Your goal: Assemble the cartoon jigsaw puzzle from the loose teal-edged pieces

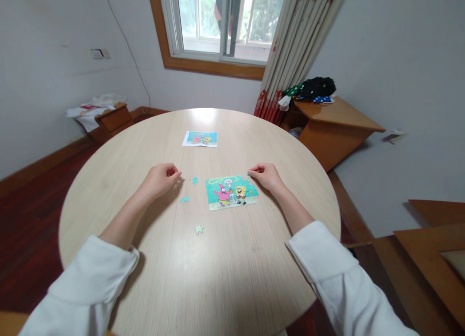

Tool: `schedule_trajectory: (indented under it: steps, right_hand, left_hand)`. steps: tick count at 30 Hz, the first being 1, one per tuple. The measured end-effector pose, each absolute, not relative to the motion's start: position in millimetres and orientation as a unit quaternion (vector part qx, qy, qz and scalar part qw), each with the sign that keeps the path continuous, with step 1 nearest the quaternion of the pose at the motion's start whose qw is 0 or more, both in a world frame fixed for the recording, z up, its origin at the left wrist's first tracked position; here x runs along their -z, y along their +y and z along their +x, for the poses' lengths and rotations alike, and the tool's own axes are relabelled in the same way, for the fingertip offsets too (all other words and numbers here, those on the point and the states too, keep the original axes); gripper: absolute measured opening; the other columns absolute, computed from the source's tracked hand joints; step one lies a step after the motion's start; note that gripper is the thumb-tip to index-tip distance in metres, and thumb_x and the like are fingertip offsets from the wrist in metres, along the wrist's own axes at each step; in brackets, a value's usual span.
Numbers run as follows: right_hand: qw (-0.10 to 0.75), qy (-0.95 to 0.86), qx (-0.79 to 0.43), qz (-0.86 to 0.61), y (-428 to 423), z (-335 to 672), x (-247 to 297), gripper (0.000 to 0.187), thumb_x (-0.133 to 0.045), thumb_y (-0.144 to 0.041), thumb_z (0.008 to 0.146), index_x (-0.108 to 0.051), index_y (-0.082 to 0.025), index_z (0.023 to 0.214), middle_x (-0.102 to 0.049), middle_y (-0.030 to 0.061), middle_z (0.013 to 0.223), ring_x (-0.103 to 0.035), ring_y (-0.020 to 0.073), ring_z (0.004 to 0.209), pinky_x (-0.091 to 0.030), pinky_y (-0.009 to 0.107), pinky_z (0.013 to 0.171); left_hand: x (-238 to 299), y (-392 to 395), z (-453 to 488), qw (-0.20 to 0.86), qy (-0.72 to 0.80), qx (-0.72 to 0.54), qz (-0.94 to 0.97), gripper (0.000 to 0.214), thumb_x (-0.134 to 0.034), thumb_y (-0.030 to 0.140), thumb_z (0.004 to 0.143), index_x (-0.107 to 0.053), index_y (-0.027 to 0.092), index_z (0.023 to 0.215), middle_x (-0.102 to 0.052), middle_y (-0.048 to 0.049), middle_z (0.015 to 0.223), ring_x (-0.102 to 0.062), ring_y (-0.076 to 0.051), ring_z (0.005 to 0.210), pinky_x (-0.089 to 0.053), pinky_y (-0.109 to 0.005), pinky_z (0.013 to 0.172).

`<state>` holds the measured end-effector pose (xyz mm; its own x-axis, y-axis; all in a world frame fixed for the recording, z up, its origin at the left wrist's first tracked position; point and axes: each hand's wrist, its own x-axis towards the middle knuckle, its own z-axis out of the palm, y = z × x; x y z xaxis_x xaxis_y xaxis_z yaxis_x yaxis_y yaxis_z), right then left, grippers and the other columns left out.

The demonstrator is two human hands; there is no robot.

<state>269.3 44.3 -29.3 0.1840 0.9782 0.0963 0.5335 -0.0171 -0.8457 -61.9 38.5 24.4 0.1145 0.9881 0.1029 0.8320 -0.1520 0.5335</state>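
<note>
A cartoon jigsaw puzzle (221, 185) lies on the round table, mostly joined, with a gap at its upper right corner. At that corner my right hand (267, 176) pinches a small teal puzzle piece (249, 175) between thumb and fingertips. My left hand (162, 179) hovers or rests to the left of the puzzle, its fingers curled together; whether anything is in them I cannot make out. Between that hand and the puzzle lie two loose teal pieces (195, 180), and a pale green piece (199, 230) lies nearer to me.
A printed picture (200, 138) of the same scene lies farther back on the round wooden table (225, 278). Behind are a window and a curtain (286, 50). A wooden cabinet (334, 127) with cloths on top stands at the right, a small drawer unit (115, 122) at the left.
</note>
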Motion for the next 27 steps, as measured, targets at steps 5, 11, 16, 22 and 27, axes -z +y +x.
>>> schedule_trajectory:
  steps: [5, 11, 16, 22, 27]
  right_hand:
    - [0.356, -0.608, -0.225, -0.673, 46, 270, 32, 0.014, -0.07, -0.031, 0.066, -0.068, -0.017, 0.066, -0.068, 0.0022, 0.068, -0.059, 0.0142, 0.066, -0.045, 0.027, 0.066]
    - [0.341, -0.623, -0.193, -0.676, 46, 271, 30, 0.015, -0.069, -0.032, 0.065, -0.068, -0.017, 0.067, -0.066, 0.0013, 0.067, -0.055, 0.0135, 0.064, -0.041, 0.026, 0.062]
    - [0.349, -0.629, -0.198, -0.666, 47, 272, 33, 0.017, -0.068, -0.035, 0.066, -0.068, -0.018, 0.066, -0.066, 0.0004, 0.065, -0.055, 0.0131, 0.063, -0.041, 0.026, 0.063]
    - [0.342, -0.617, -0.208, -0.677, 46, 270, 28, 0.016, -0.065, -0.033, 0.07, -0.069, -0.017, 0.07, -0.065, 0.0011, 0.067, -0.054, 0.014, 0.064, -0.04, 0.028, 0.064]
    - [0.345, -0.606, -0.212, -0.684, 45, 269, 27, 0.015, -0.064, -0.032, 0.069, -0.068, -0.017, 0.07, -0.063, 0.0005, 0.065, -0.052, 0.0134, 0.061, -0.038, 0.027, 0.063]
  left_hand:
    - [-23, 40, -63, 0.182, 0.627, -0.228, 0.722, 0.022, -0.052, 0.036, 0.074, -0.058, 0.018, 0.065, -0.06, -0.0032, 0.06, -0.053, -0.017, 0.061, -0.035, -0.028, 0.059]
    - [-19, 42, -63, 0.188, 0.621, -0.231, 0.724, 0.02, -0.051, 0.034, 0.074, -0.06, 0.018, 0.066, -0.063, -0.0044, 0.064, -0.054, -0.018, 0.063, -0.036, -0.028, 0.061]
    - [-20, 39, -62, 0.227, 0.596, -0.224, 0.737, 0.022, -0.054, 0.038, 0.072, -0.062, 0.017, 0.071, -0.064, -0.0054, 0.068, -0.054, -0.017, 0.064, -0.037, -0.028, 0.06]
    - [-30, 32, -68, 0.392, 0.502, -0.091, 0.766, 0.029, -0.067, 0.044, 0.062, -0.052, 0.019, 0.062, -0.051, 0.0028, 0.056, -0.045, -0.012, 0.054, -0.033, -0.024, 0.053]
    - [-31, 31, -69, 0.396, 0.482, -0.058, 0.779, 0.03, -0.071, 0.04, 0.056, -0.059, 0.019, 0.074, -0.049, 0.0049, 0.057, -0.045, -0.012, 0.054, -0.033, -0.024, 0.053]
